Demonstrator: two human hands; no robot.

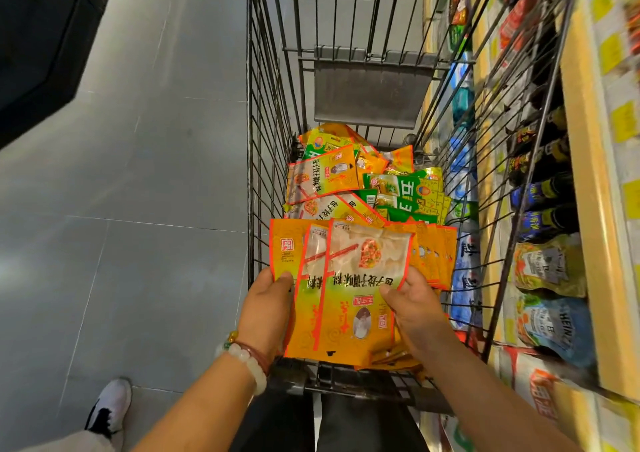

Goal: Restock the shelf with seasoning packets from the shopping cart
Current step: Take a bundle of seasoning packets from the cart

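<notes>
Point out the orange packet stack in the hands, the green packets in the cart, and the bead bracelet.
orange packet stack (349, 289), head view, front packet's face.
green packets (405, 188), head view, top packet's label.
bead bracelet (247, 360), head view, white beads on left wrist.

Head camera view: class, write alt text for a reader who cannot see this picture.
Two hands, the left hand and right hand, hold a fanned stack of orange seasoning packets over a wire shopping cart. More orange and green packets lie piled in the cart. A stocked store shelf with bottles and pouches runs along the right.
</notes>
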